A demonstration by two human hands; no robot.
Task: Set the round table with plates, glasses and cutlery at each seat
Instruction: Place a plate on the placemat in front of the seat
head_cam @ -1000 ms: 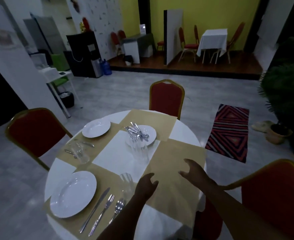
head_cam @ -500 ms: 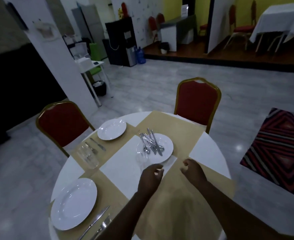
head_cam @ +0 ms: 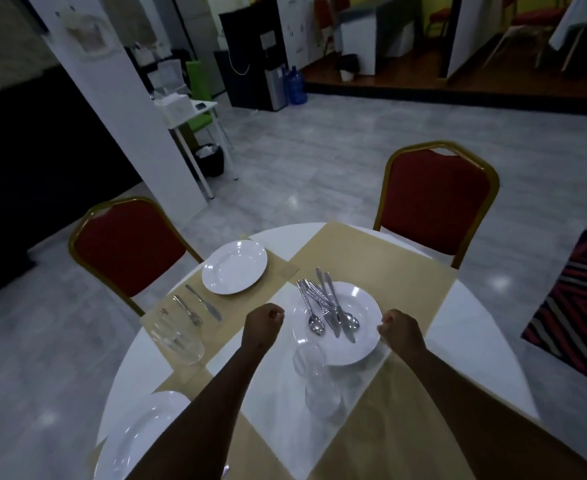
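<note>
Both hands have come forward from the near mat toward the middle of the bench, and now they sit one on each side of the middle plate (head_cam: pixel 340 323). That plate lies at the centre, on the white square where the tan mats meet, and it carries a loose pile of cutlery (head_cam: pixel 330 310): spoons, knives and forks with their handles pointing to the far side. It looks like the stock for the seats not yet laid, kept central so any seat is within reach.

The left hand (head_cam: pixel 262 323) hovers just left of the rim, fingers curled into a loose fist with nothing in it. The right hand (head_cam: pixel 397 329) is at the right edge of the rim, fingers curled too; whether it already pinches the rim I cannot tell. Reaching from both sides suggests a two-handed lift, which would keep the pile from sliding off.

Just near of the plate stand clear glasses (head_cam: pixel 314 379), close enough to be knocked by a forearm. At the far-left seat, before a red chair (head_cam: pixel 125 251), a plate (head_cam: pixel 234 266), a knife and fork (head_cam: pixel 195 306) and a glass (head_cam: pixel 179 337) are set out. Another plate (head_cam: pixel 136 441) lies at the near-left edge. The seat by the far chair (head_cam: pixel 437 202) has only its bare mat.
</note>
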